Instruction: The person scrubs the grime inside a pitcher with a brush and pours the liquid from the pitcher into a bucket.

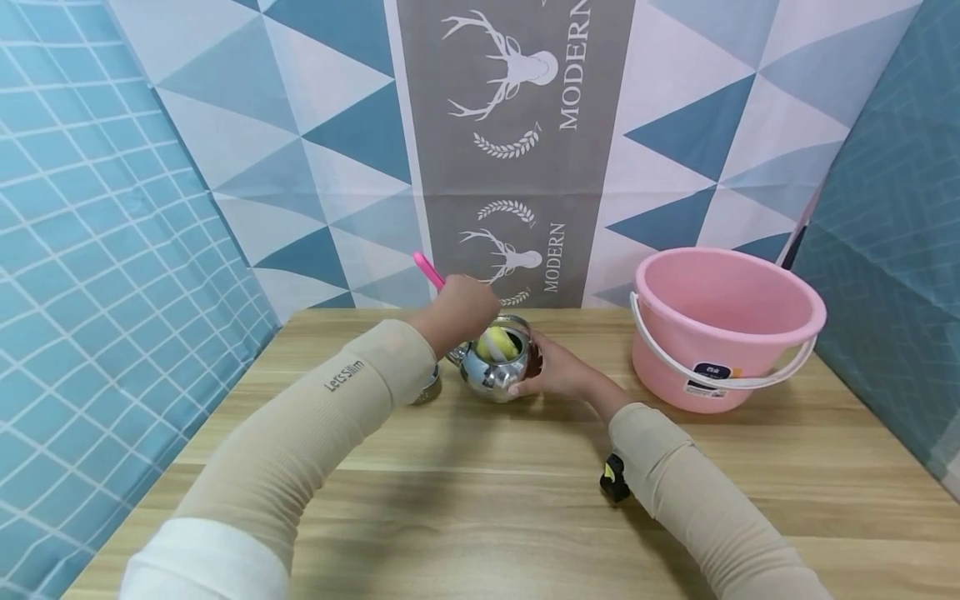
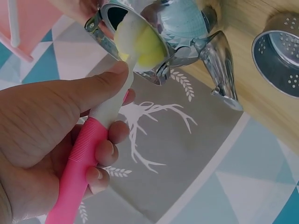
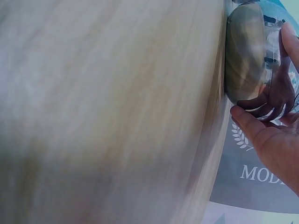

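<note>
A shiny metal teapot [image 1: 483, 379] stands on the table with its mouth uncovered. My left hand [image 1: 465, 307] grips the pink and white handle [image 2: 77, 163] of a sponge brush. The brush's yellow and white sponge head [image 2: 149, 46] is down inside the pot's mouth. On the other side, my right hand [image 1: 555, 371] holds the pot's rounded body, thumb in front and fingers spread round it, as the right wrist view also shows. The pot's spout [image 2: 222, 70] points left. Just beyond it lies a perforated metal strainer cup [image 2: 280, 70], partly hidden by my left arm in the head view.
A pink bucket [image 1: 705, 375] with a white handle stands to the right on the wooden table [image 1: 525, 517]. Patterned cloth [image 1: 517, 167] hangs behind the table's far edge, and blue tiled sheeting [image 1: 90, 275] rises along the left side.
</note>
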`<action>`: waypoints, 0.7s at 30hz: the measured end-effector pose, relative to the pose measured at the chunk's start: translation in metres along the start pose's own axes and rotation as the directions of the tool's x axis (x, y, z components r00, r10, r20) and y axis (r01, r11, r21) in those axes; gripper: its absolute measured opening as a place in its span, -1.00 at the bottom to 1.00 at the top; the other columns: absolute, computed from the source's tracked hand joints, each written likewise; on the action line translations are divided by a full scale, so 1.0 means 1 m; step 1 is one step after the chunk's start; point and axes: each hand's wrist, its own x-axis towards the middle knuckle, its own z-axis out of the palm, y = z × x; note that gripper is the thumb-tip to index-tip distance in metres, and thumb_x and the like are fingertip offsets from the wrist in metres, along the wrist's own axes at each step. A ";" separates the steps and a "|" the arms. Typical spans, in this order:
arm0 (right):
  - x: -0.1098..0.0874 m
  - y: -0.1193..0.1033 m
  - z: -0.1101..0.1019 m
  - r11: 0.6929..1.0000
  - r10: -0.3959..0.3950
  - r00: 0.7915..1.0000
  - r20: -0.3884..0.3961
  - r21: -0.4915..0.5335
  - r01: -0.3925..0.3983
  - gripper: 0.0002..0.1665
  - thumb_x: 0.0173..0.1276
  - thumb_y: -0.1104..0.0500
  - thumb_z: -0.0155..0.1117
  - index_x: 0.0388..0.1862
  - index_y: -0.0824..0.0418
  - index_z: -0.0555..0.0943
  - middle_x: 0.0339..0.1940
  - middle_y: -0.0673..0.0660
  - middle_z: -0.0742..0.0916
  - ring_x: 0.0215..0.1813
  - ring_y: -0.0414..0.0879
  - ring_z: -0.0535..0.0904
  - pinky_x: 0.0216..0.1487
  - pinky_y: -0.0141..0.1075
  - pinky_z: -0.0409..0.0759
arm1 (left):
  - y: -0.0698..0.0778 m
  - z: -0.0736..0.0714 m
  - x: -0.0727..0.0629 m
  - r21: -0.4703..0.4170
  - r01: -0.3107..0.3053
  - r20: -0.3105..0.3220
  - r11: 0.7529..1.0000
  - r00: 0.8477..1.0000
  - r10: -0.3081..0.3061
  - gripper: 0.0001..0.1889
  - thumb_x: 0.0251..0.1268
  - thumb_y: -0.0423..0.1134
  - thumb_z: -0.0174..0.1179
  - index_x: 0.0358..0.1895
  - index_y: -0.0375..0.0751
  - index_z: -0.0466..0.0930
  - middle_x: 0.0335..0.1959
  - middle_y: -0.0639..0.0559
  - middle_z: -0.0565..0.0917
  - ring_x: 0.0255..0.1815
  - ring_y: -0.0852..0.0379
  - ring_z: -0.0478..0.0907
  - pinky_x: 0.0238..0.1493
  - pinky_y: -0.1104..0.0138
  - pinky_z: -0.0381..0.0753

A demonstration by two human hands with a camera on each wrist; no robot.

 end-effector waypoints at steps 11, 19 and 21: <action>0.004 0.009 0.001 0.999 -0.017 1.000 -0.008 -0.029 0.016 0.24 0.01 0.06 0.62 0.55 0.13 0.05 0.35 0.19 0.42 0.41 0.08 0.27 0.43 0.01 0.16 | 0.002 0.005 0.003 -0.006 0.016 -0.033 1.000 0.999 -0.016 -0.87 0.30 -0.29 0.16 -0.35 -0.10 0.70 -0.47 0.06 0.67 -0.46 0.11 0.59 -0.44 0.24 0.62; 0.006 0.010 0.000 0.997 0.008 1.000 -0.017 -0.072 -0.009 0.28 0.01 0.02 0.62 0.57 0.10 0.01 0.42 0.16 0.36 0.46 0.04 0.20 0.46 -0.03 0.10 | 0.003 0.005 0.009 -0.015 0.009 -0.031 1.000 0.999 -0.009 -0.84 0.36 -0.26 0.14 -0.32 -0.08 0.71 -0.39 0.08 0.69 -0.42 0.12 0.58 -0.35 0.19 0.63; 0.006 0.010 0.000 0.997 0.000 1.000 -0.016 -0.076 -0.002 0.30 0.00 0.02 0.62 0.57 0.12 -0.01 0.43 0.18 0.35 0.46 0.07 0.19 0.45 0.00 0.10 | 0.003 0.005 0.010 -0.017 0.004 -0.037 1.000 0.999 -0.005 -0.84 0.36 -0.26 0.13 -0.32 -0.08 0.71 -0.38 0.08 0.69 -0.42 0.12 0.58 -0.35 0.19 0.62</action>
